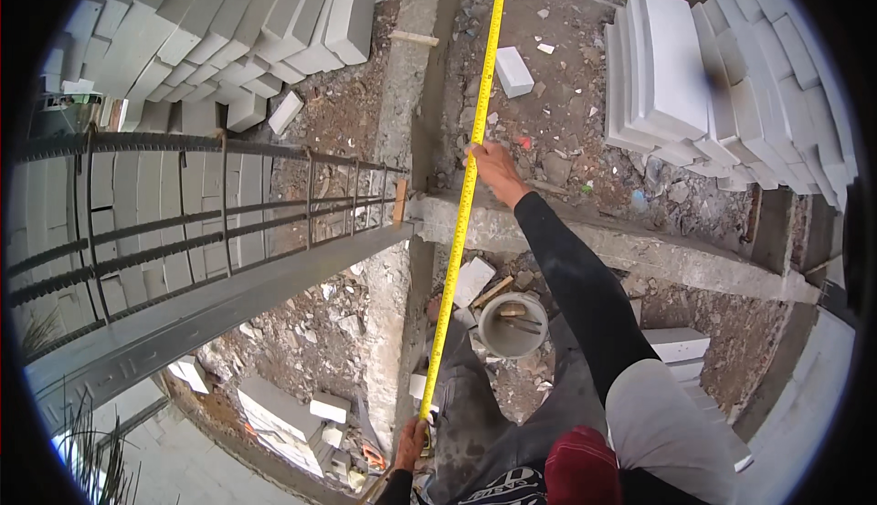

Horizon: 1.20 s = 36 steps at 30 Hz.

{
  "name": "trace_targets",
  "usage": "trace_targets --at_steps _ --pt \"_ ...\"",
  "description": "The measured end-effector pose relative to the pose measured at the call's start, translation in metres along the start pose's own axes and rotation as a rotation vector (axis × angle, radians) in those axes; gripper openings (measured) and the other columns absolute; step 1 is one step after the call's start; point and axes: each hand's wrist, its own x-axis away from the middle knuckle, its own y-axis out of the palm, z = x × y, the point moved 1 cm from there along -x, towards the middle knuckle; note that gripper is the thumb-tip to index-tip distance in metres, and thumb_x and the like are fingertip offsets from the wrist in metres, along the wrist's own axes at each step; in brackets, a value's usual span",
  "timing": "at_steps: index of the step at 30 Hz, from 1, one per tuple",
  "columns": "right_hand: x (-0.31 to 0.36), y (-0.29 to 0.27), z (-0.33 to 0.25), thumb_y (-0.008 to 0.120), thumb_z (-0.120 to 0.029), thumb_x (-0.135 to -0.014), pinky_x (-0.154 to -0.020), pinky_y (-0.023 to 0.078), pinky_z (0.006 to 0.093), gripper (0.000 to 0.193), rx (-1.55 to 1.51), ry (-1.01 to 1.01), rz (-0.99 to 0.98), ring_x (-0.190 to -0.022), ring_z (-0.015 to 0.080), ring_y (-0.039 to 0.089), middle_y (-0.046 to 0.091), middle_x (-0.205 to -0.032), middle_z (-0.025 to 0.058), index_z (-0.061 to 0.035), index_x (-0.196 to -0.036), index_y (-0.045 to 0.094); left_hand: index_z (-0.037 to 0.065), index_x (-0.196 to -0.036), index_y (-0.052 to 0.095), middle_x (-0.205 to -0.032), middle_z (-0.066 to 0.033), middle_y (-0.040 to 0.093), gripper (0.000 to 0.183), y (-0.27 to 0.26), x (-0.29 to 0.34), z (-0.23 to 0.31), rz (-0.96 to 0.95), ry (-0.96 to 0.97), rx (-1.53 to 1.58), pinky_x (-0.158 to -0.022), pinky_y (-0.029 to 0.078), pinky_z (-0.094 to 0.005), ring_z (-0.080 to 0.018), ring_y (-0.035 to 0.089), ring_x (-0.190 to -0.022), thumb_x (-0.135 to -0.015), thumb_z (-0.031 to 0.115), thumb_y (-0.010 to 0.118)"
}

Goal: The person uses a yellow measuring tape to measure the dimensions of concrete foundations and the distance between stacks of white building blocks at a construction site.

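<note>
Hands (498,169) (410,443) stretch yellow tape measure (461,222) taut.

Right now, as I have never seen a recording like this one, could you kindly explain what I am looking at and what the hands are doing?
There is no machine: this is a person at work with two bare hands, filmed by a wide fisheye camera worn on their head and looking down, which is why straight edges bend near the rim. The long yellow measuring tape runs up the middle of the picture. The left hand, low down, grips the tape at its near end; the right hand, on an outstretched black-sleeved arm, presses it near the grey concrete beam. Below lie rubble and a round white bucket with tools in it. Stacks of pale grey building blocks stand at upper right and upper left, and a cage of dark steel reinforcing bars lies along a beam at left.
</note>
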Motion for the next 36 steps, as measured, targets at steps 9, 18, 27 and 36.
trace_targets --at_steps 9,18,27,36 --pt "0.023 0.050 0.065 0.052 -0.029 -0.093 -0.068 0.048 0.0413 0.032 0.062 -0.075 -0.043 -0.075 0.0321 0.066 0.064 -0.076 0.0198 0.0019 -0.092 0.060 0.003 -0.102 0.065 -0.073 -0.0038 0.059 0.036 0.032 -0.132 0.019 -0.107 0.005 0.155 -0.057 0.047 -0.0276 -0.0096 0.056 -0.066 -0.095 0.036 0.055" --pt "0.002 0.071 0.067 0.054 -0.026 -0.093 -0.063 0.045 0.0340 0.030 0.047 -0.073 -0.051 -0.069 0.0156 0.057 0.063 -0.075 0.0086 0.0000 -0.103 0.064 0.005 -0.095 0.067 -0.069 0.0020 0.056 0.034 0.024 -0.206 0.090 -0.094 -0.037 0.301 -0.050 0.040 -0.0246 -0.0070 0.051 -0.058 -0.094 0.037 0.057" --pt "-0.016 0.067 0.055 0.057 -0.026 -0.090 -0.073 0.049 0.0403 0.033 -0.007 0.003 -0.126 -0.078 0.0307 0.065 0.066 -0.085 0.0185 0.0007 -0.109 0.060 0.000 -0.107 0.067 -0.081 0.0007 0.062 0.043 0.011 -0.256 0.104 -0.133 0.043 0.243 -0.064 0.045 -0.0249 -0.0079 0.055 -0.072 -0.095 0.040 0.055" --pt "0.164 -0.001 0.169 0.054 -0.033 -0.098 -0.072 0.052 0.0328 0.049 0.196 0.063 -0.077 -0.085 0.0210 0.067 0.063 -0.112 0.0186 -0.0068 -0.137 0.042 0.001 -0.103 0.065 -0.083 0.0028 0.059 0.041 0.004 -0.292 0.125 -0.164 0.134 0.286 -0.066 0.043 -0.0240 -0.0062 0.050 -0.074 -0.096 0.039 0.053"
